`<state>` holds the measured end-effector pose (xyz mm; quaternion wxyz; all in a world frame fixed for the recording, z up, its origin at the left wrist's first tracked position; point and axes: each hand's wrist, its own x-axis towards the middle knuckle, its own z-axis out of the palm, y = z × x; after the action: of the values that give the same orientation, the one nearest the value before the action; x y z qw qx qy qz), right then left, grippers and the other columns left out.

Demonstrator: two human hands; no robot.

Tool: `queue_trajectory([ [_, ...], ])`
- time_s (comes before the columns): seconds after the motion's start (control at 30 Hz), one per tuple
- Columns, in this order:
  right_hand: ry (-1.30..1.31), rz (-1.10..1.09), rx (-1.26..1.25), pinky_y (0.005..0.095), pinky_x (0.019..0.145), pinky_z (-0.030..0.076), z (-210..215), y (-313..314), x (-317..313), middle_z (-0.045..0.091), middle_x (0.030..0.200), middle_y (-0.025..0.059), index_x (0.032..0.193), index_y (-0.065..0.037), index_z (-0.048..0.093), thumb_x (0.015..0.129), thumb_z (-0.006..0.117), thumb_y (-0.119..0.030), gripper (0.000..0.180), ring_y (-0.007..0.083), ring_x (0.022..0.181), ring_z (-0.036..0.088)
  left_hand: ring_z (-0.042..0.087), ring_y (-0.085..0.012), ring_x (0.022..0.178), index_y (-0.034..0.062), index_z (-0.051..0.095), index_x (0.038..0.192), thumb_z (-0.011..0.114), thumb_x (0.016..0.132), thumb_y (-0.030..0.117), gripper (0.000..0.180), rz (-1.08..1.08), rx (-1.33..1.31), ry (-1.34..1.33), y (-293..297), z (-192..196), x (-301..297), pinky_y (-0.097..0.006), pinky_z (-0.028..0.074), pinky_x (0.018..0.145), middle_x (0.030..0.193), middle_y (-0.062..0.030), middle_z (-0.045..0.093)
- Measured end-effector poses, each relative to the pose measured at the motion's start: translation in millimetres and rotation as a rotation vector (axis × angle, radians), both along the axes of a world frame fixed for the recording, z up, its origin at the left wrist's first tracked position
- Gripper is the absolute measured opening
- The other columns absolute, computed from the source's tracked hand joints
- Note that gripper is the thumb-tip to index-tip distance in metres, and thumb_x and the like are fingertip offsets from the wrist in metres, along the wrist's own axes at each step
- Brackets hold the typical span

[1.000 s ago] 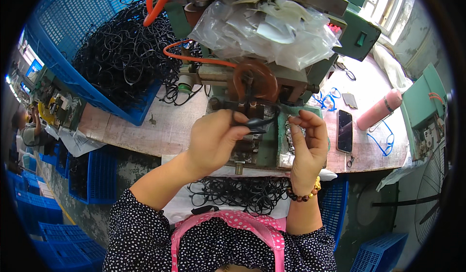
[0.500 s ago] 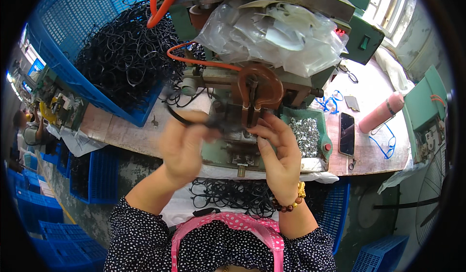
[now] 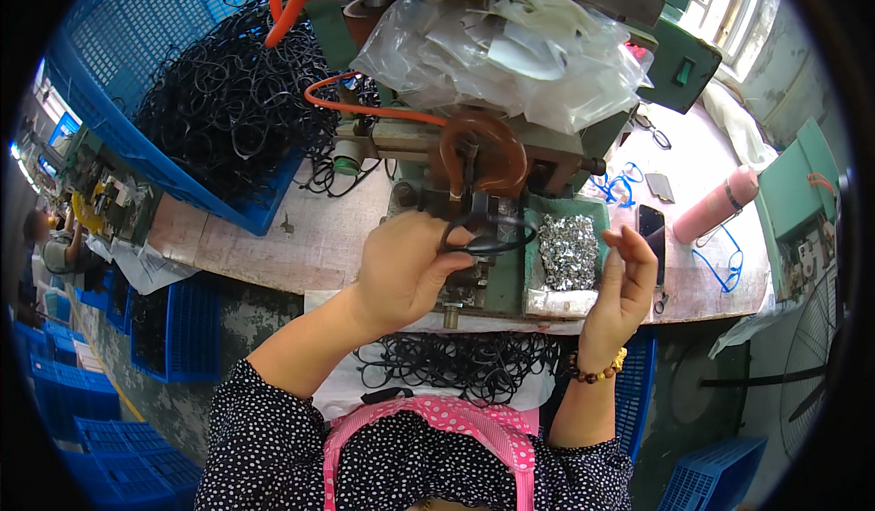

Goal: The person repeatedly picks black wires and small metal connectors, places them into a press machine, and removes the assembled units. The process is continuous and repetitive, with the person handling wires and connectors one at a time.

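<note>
My left hand (image 3: 401, 265) is closed, its thumb and forefinger pinching a thin black loop, like a strap (image 3: 521, 245), in front of the machine's working head. The loop reaches to the right, below a copper coil (image 3: 515, 160). My right hand (image 3: 624, 278) is raised at the right edge of a green tray (image 3: 597, 212) of small silver metal pieces (image 3: 567, 251). Its fingers are curled with the thumb close to them; anything between the tips is too small to make out. More black loops (image 3: 456, 365) lie on white cloth in front of me.
A blue crate (image 3: 118, 137) at the left holds a heap of black loops (image 3: 237, 110). Plastic bags (image 3: 510, 55) cover the machine's upper part. To the right are a phone (image 3: 650, 228), a pink bottle (image 3: 720, 206), blue loops (image 3: 729, 269) and small scissors (image 3: 661, 303).
My right hand has left the coil and moved right to the metal pieces. My left hand has moved right with the black loop, which now sits below the coil.
</note>
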<state>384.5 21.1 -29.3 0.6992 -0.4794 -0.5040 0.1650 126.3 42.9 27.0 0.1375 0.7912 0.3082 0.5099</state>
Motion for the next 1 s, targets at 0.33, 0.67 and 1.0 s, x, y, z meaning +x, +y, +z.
queue_trajectory([
  [0.33, -0.909, -0.072, -0.251, 0.0509, 0.113, 0.032, -49, 4, 12, 0.064, 0.120, 0.0095, 0.102, -0.007, 0.069, 0.082, 0.073, -0.010, 0.021, 0.0361, 0.131, 0.046, 0.057, -0.0360, 0.068, 0.0018, 0.065, 0.101, 0.074, 0.085, 0.013, 0.021, 0.026, 0.118, 0.008, -2, -3, 3, -0.043, 0.044, 0.061, 0.081, -0.0136, 0.062],
  [0.67, -0.533, -0.073, -0.177, 0.0493, 0.108, 0.037, -52, 21, -4, 0.070, 0.102, 0.0135, 0.095, -0.002, 0.062, 0.091, 0.064, -0.005, 0.005, 0.0364, 0.107, 0.060, 0.062, -0.0352, 0.088, -0.0008, 0.065, 0.107, 0.068, 0.088, 0.006, 0.021, 0.193, 0.240, -0.061, -3, -17, -15, -0.043, 0.051, 0.077, 0.098, -0.0166, 0.065],
  [1.0, -0.439, -0.200, -0.157, 0.0420, 0.085, 0.047, -62, 15, -11, 0.065, 0.091, 0.0113, 0.100, -0.001, 0.064, 0.093, 0.066, -0.007, 0.009, 0.0287, 0.087, 0.061, 0.057, -0.0370, 0.109, 0.0144, 0.064, 0.121, 0.062, 0.094, 0.017, 0.027, 0.710, -0.506, 0.133, 110, -124, -78, -0.048, 0.049, 0.091, 0.120, -0.0151, 0.060],
])
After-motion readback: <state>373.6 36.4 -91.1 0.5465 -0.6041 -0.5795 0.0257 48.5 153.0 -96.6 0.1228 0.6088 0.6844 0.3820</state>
